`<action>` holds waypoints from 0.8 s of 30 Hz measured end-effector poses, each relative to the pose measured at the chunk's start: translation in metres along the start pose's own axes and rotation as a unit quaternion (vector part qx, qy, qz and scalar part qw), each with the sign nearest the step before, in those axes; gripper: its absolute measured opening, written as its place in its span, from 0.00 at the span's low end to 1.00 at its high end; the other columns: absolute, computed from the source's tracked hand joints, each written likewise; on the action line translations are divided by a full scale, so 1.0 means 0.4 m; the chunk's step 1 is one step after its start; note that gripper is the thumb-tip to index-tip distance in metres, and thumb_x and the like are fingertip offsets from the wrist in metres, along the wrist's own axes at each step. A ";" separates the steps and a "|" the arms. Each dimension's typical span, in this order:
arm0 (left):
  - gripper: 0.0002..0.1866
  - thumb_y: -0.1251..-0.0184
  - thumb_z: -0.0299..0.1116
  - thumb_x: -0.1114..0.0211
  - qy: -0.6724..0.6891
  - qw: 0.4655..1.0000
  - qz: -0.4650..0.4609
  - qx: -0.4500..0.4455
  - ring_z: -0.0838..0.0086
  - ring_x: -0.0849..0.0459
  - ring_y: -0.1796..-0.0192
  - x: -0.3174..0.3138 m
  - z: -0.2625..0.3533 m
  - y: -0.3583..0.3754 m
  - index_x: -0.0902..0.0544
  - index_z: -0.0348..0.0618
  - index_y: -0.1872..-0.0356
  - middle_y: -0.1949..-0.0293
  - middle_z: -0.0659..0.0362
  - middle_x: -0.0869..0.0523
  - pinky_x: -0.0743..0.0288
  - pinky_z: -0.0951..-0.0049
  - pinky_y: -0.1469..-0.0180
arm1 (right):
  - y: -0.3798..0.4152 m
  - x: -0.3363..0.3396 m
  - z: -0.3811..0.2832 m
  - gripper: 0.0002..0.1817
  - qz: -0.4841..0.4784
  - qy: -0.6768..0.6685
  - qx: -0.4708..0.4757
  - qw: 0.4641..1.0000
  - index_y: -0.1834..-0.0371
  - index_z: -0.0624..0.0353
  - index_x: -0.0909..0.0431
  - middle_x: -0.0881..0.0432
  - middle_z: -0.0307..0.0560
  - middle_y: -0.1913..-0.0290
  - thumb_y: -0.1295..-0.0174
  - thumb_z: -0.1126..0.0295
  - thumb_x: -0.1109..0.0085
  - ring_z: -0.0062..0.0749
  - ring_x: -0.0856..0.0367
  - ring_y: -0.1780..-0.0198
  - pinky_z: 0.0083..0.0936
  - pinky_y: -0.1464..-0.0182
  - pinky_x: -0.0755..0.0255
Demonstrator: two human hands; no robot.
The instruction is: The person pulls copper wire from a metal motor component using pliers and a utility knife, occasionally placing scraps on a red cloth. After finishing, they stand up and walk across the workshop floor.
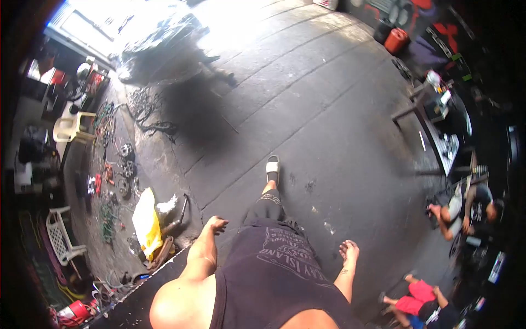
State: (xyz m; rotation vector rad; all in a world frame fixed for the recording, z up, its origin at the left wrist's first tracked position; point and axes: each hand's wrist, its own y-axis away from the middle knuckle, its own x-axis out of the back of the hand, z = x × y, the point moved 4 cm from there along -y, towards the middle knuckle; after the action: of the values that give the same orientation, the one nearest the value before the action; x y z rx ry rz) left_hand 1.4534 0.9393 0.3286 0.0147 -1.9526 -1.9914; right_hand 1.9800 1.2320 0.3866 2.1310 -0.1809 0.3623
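My left hand [217,223] hangs beside my hip, its fingers loosely curled, with a yellow and white sack [147,223] on the floor to its left. On the other side, my right hand [349,251] is held away from my body over the grey floor [350,181], fingers bent and apart. Neither hand shows anything in it. Below my dark printed shirt [274,263], one foot in a light sandal [273,164] is stretched forward on the floor.
Machine parts [127,170] and cables lie along the left, near a cream chair [74,127] and a white chair [63,236]. A plastic-covered vehicle [164,55] stands ahead. At right are a table [433,137], a seated person [471,205] and a person in red shorts [419,299].
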 end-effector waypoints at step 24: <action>0.07 0.34 0.38 0.39 0.506 0.820 0.241 0.120 0.73 0.23 0.82 0.078 0.284 -0.063 0.19 0.46 0.66 0.77 0.60 0.19 0.39 0.72 0.85 | -0.461 -0.799 -0.953 0.20 -0.217 0.428 0.094 0.872 0.43 0.62 0.25 0.17 0.49 0.54 0.38 0.69 0.40 0.34 0.15 0.62 0.33 0.64 0.21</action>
State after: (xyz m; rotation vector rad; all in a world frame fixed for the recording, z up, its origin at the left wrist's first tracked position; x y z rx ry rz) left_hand 1.3897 1.0408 0.3170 0.4851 -1.2703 -1.0148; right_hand 1.6553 1.6486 0.3350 1.9166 0.8596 1.0319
